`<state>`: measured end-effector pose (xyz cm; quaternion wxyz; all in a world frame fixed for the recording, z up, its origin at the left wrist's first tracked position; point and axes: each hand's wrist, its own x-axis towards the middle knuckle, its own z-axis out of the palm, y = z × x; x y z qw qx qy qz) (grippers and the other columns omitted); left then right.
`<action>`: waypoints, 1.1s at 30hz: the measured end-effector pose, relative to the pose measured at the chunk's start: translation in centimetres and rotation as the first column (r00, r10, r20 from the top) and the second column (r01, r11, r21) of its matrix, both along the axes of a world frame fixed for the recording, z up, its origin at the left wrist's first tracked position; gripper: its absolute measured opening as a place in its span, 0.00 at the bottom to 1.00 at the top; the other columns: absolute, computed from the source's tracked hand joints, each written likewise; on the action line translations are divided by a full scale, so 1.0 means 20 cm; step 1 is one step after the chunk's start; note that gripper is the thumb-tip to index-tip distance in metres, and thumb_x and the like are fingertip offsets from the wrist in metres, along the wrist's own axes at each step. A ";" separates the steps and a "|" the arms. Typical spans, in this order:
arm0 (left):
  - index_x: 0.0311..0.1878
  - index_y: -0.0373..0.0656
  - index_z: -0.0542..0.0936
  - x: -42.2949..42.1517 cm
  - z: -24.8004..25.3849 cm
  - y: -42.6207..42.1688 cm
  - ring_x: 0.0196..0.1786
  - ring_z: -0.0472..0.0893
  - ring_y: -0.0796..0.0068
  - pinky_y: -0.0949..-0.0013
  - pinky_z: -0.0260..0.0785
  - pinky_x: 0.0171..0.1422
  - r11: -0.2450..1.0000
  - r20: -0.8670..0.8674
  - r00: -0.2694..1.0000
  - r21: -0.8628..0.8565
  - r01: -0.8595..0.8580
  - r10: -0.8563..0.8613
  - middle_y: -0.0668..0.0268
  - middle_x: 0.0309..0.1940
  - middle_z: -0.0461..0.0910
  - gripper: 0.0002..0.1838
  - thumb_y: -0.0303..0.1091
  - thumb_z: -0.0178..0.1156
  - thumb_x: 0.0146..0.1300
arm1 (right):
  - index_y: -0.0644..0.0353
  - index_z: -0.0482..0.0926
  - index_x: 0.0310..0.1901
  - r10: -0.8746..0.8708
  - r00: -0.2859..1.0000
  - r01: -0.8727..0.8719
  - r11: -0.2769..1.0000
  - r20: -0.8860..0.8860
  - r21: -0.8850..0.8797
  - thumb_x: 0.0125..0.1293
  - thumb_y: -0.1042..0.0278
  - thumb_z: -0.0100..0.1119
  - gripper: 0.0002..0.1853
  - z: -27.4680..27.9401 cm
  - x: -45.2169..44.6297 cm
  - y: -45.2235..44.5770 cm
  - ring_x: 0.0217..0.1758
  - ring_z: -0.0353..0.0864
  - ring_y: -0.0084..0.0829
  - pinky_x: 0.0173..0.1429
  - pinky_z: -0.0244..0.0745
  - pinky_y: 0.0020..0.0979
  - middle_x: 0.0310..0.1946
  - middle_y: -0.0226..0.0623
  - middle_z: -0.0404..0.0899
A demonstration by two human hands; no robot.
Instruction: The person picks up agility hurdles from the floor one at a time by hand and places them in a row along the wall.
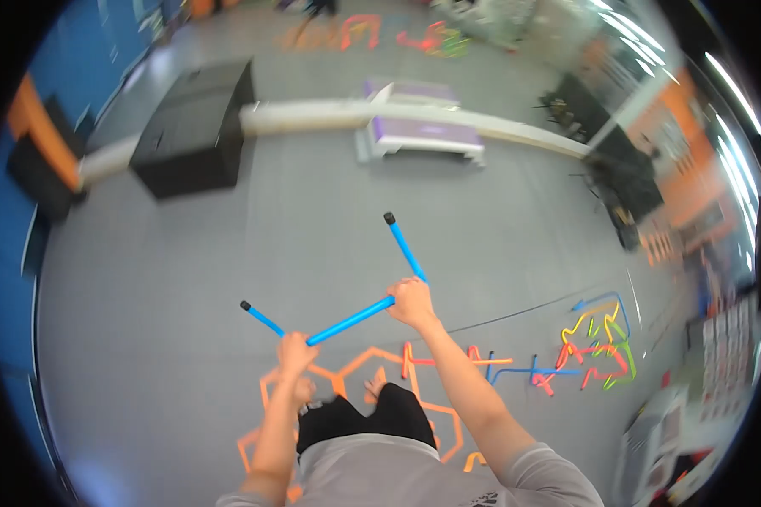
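Observation:
A blue agility hurdle [351,322], a bent tube with black caps on its two leg ends, is held out in front of my body. My left hand [295,353] is closed around the corner at its left end. At the right corner, my right hand [411,302] wraps round the tube, higher in the view than the left. Both legs of the hurdle point forward, away from me. Below my arms, orange hexagonal rings [339,382] lie on the floor around my bare feet.
More hurdles in red, blue, yellow and green [596,351] lie on the floor to the right. Ahead stand a black box [196,127] and a purple-topped step platform [427,135] by a low white ledge [313,115]. Blue wall panels [8,211] line the left.

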<state>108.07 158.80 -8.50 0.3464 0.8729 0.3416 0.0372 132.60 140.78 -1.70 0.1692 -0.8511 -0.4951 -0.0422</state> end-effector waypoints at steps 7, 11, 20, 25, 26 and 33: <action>0.20 0.44 0.84 -0.04 0.52 0.02 0.22 0.75 0.46 0.50 0.64 0.28 0.838 0.196 0.843 0.352 0.417 -0.501 0.53 0.14 0.75 0.07 0.34 0.64 0.49 | 0.51 0.84 0.22 -0.558 0.808 0.503 0.821 0.192 0.270 0.46 0.66 0.68 0.02 0.50 -0.96 -0.50 0.23 0.78 0.36 0.30 0.68 0.39 0.18 0.33 0.79; 0.19 0.47 0.84 -0.14 0.62 -0.28 0.21 0.77 0.52 0.55 0.66 0.28 0.641 0.206 0.625 0.445 0.625 -0.753 0.58 0.14 0.77 0.07 0.35 0.65 0.48 | 0.52 0.85 0.23 -0.853 0.522 0.843 0.513 -0.020 0.162 0.49 0.62 0.68 0.05 0.34 -1.66 -0.85 0.24 0.79 0.41 0.30 0.71 0.42 0.17 0.36 0.78; 0.21 0.45 0.85 -0.86 0.82 -1.83 0.23 0.80 0.57 0.60 0.70 0.28 -0.113 0.170 -0.274 0.619 0.777 -0.947 0.60 0.17 0.80 0.09 0.38 0.66 0.52 | 0.50 0.88 0.29 -0.910 -0.141 0.990 -0.134 -0.389 -0.045 0.50 0.55 0.68 0.09 0.40 -3.33 -1.78 0.29 0.81 0.47 0.36 0.75 0.44 0.23 0.43 0.82; 0.21 0.46 0.84 -1.64 0.65 -2.64 0.22 0.81 0.61 0.60 0.70 0.28 -0.456 0.189 -0.744 0.686 0.567 -0.641 0.64 0.17 0.80 0.10 0.38 0.67 0.54 | 0.53 0.85 0.20 -0.712 -0.568 0.771 -0.636 -0.413 0.036 0.47 0.56 0.68 0.10 0.07 -4.38 -1.99 0.22 0.77 0.47 0.29 0.70 0.43 0.15 0.42 0.76; 0.21 0.46 0.84 -1.78 0.65 -2.71 0.22 0.81 0.62 0.60 0.70 0.28 -0.486 0.201 -0.803 0.705 0.516 -0.561 0.64 0.17 0.80 0.10 0.38 0.67 0.54 | 0.53 0.84 0.18 -0.645 -0.639 0.708 -0.706 -0.419 0.006 0.47 0.56 0.68 0.10 0.07 -4.53 -1.95 0.21 0.76 0.47 0.28 0.69 0.43 0.14 0.41 0.75; 0.21 0.46 0.83 -2.35 0.46 -3.24 0.21 0.80 0.63 0.62 0.70 0.26 -0.674 0.291 -0.888 0.578 0.460 -0.356 0.66 0.15 0.78 0.09 0.36 0.68 0.53 | 0.53 0.81 0.15 -0.384 -0.876 0.388 -0.920 -0.292 0.048 0.44 0.59 0.69 0.10 0.04 -5.05 -2.02 0.17 0.71 0.47 0.24 0.62 0.44 0.10 0.38 0.72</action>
